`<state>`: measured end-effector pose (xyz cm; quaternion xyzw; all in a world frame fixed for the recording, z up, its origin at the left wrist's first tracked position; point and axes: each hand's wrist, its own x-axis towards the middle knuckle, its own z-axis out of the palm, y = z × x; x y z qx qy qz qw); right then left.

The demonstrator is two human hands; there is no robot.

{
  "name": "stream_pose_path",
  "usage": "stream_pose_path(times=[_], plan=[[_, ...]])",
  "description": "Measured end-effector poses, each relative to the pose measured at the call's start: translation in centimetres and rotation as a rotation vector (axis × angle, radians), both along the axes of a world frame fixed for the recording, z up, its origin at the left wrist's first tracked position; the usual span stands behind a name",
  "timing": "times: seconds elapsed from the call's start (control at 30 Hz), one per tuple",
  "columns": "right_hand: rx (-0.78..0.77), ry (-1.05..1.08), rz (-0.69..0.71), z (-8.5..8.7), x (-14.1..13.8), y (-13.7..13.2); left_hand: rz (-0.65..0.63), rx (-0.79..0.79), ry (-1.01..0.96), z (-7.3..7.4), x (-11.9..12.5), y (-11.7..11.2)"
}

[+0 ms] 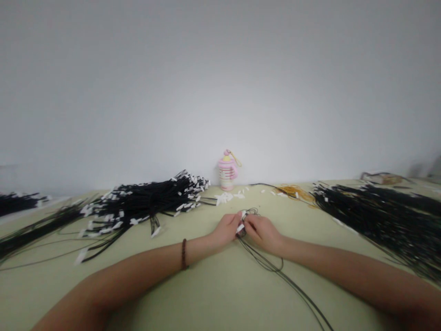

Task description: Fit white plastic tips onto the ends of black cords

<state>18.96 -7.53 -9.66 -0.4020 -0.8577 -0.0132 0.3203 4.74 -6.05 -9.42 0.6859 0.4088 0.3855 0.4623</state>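
My left hand (226,230) and my right hand (264,233) meet over the middle of the table, both with fingers closed. Between them are thin dark cables (267,263) with small white connectors or tags (240,228) at the ends. My left fingers pinch the cables near the white pieces. The right fingertips press on the same spot, gripping the cables. A small loop of cable (254,211) stands out beyond the fingers. From the hands the cables trail toward the lower right edge. Fine detail at the fingertips is blurred.
Bundled black cables with white ends (151,197) lie at the left, and more black cables (375,220) at the right. A pink striped cup (226,174) stands by the wall. Nearby are loose white pieces (224,198) and a yellow-orange pile of thin strands (294,191).
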Motion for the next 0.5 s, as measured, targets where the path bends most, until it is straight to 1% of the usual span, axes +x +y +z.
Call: stream_pose_path(times=[0.3,0.5], plan=[[0.012,-0.003,0.015,-0.05,0.01,-0.04,-0.025,0.054,0.053,-0.20,-0.20,0.40],[0.020,-0.002,0.031,-0.24,0.09,0.03,-0.037,0.035,0.043,-0.07,-0.09,0.17]])
